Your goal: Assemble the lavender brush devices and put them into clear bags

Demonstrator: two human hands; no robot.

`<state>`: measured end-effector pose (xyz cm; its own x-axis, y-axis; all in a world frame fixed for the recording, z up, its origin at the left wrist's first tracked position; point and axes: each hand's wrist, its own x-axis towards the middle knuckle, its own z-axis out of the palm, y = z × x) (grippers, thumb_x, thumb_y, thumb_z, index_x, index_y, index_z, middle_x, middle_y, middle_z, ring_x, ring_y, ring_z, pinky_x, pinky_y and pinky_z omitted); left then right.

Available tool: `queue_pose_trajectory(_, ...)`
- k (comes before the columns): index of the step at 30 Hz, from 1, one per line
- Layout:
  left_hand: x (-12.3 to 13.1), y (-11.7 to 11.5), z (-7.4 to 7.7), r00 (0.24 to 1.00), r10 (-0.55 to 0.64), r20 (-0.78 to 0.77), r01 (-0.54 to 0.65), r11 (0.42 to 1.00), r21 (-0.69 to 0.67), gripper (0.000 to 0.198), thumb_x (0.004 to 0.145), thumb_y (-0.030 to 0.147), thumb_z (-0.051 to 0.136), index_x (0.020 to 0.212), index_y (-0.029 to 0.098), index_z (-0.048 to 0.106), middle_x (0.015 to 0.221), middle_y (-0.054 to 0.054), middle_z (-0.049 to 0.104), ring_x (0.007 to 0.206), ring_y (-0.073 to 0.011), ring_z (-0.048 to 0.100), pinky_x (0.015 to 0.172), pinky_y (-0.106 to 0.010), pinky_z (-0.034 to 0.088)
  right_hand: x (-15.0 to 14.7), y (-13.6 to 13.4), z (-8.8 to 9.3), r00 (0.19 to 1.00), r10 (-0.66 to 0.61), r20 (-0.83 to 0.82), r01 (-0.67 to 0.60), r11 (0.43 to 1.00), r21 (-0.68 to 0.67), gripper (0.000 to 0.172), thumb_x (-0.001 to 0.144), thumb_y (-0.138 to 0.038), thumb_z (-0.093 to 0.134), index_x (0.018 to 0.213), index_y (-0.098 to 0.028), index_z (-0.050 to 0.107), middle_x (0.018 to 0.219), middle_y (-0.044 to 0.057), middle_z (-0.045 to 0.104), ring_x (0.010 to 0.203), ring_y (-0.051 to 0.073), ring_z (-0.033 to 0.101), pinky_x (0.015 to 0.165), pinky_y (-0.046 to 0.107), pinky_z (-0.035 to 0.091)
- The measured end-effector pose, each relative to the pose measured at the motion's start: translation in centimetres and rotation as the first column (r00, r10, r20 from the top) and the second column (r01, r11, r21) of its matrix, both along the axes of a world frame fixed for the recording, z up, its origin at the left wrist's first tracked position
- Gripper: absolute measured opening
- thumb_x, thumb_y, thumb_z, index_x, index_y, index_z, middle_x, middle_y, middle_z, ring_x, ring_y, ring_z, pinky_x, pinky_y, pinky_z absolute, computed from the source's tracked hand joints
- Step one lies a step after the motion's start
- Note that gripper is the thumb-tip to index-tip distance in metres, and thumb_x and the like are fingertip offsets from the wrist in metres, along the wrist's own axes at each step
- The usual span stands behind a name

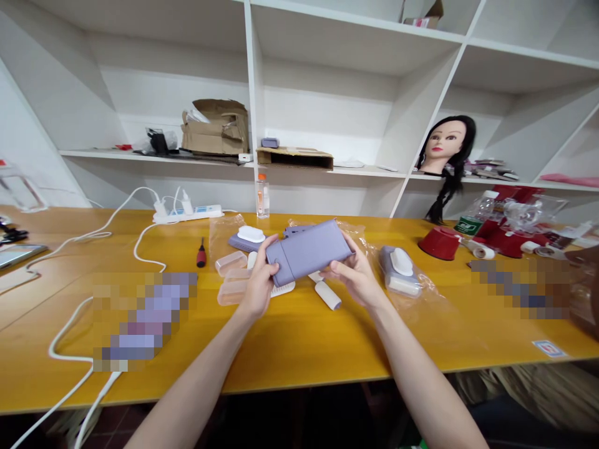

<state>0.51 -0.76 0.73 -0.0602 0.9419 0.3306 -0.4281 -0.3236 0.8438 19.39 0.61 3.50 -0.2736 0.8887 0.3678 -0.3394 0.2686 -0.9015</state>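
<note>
Between my two hands, above the table, I hold a purple-grey rectangular case [309, 252], tilted with its right end higher. My left hand [259, 280] grips its left end, the thumb near a small round button. Fingers and thumb of my right hand [358, 274] clasp the right end. Behind and below the case lie translucent pinkish boxes [233, 291], a white comb-like piece [284, 289] and a white roller [328, 295] with a purple end. A white brush-like piece [251, 234] sits on a purple part farther back, partly hidden by the case.
A bagged purple-and-white set [400, 272] lies right of my hands. A screwdriver [201, 254], a power strip [188, 214] and white cables are at left. Red cups [438, 242], bottles and a mannequin head [447, 146] stand at right. White shelves [327, 103] rise behind.
</note>
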Motion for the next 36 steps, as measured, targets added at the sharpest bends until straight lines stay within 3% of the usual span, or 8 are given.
queue_pose_trajectory(4, -0.1, -0.6, 1.0, 0.971, -0.035, -0.235, 0.011, 0.994, -0.106, 0.053, 0.067, 0.02, 0.055, 0.119, 0.026, 0.048, 0.124, -0.004, 0.048, 0.108, -0.0224, 0.047, 0.085, -0.03, 0.042, 0.8, 0.1, 0.5, 1.0, -0.027, -0.009, 0.027, 0.998, 0.06, 0.068, 0.062, -0.018, 0.073, 0.123, -0.033, 0.047, 0.12, 0.003, 0.047, 0.073, 0.011, 0.053, 0.061, 0.026, 0.053)
queue_pose_trajectory(8, 0.3, -1.1, 1.4, 0.965, -0.095, -0.244, 0.08, 0.994, -0.069, 0.053, 0.064, 0.022, 0.064, 0.115, 0.021, 0.05, 0.122, -0.007, 0.053, 0.11, -0.0233, 0.048, 0.088, -0.03, 0.041, 1.5, 0.1, 1.0, 0.999, -0.036, -0.014, 0.037, 0.995, 0.092, 0.067, 0.062, -0.016, 0.071, 0.123, -0.03, 0.048, 0.102, 0.002, 0.054, 0.067, 0.01, 0.051, 0.056, 0.022, 0.048)
queue_pose_trajectory(14, 0.5, -0.7, 0.2, 0.964, -0.106, -0.245, 0.099, 0.994, -0.043, 0.049, 0.069, 0.028, 0.063, 0.114, 0.019, 0.047, 0.109, -0.007, 0.057, 0.103, -0.0216, 0.052, 0.087, -0.031, 0.043, 1.5, 0.0, 1.3, 0.997, -0.062, -0.036, 0.065, 0.995, 0.071, 0.066, 0.061, -0.016, 0.07, 0.123, -0.027, 0.048, 0.089, 0.001, 0.053, 0.056, 0.007, 0.044, 0.049, 0.02, 0.042)
queue_pose_trajectory(21, 0.8, -0.7, -1.3, 0.858, -0.351, -0.374, 0.365, 0.93, -0.035, 0.068, 0.072, 0.025, 0.065, 0.129, 0.023, 0.028, 0.126, -0.011, 0.047, 0.109, -0.023, 0.051, 0.089, -0.034, 0.043, 1.6, 0.4, 1.0, 0.989, -0.147, -0.02, 0.149, 0.985, 0.089, 0.06, 0.064, -0.024, 0.069, 0.12, -0.029, 0.049, 0.085, -0.001, 0.053, 0.056, 0.008, 0.044, 0.048, 0.02, 0.04)
queue_pose_trajectory(28, 1.3, -1.2, -1.3, 0.839, -0.342, -0.424, 0.363, 0.931, -0.034, 0.068, 0.072, 0.027, 0.066, 0.13, 0.02, 0.031, 0.123, -0.011, 0.051, 0.111, -0.0238, 0.05, 0.091, -0.035, 0.041, 1.5, 0.7, 0.3, 0.991, -0.125, -0.04, 0.128, 0.988, 0.084, 0.048, 0.073, -0.03, 0.063, 0.119, -0.032, 0.049, 0.1, 0.001, 0.057, 0.067, 0.011, 0.051, 0.05, 0.019, 0.043)
queue_pose_trajectory(36, 0.5, -0.9, -1.1, 0.866, -0.326, -0.378, 0.334, 0.941, -0.048, 0.066, 0.065, 0.026, 0.073, 0.124, 0.02, 0.043, 0.114, -0.009, 0.057, 0.102, -0.0242, 0.055, 0.085, -0.033, 0.043, 1.0, 0.4, 0.4, 0.991, -0.125, -0.04, 0.128, 0.989, 0.071, 0.053, 0.073, -0.035, 0.064, 0.122, -0.031, 0.045, 0.104, 0.002, 0.057, 0.071, 0.013, 0.054, 0.051, 0.021, 0.045)
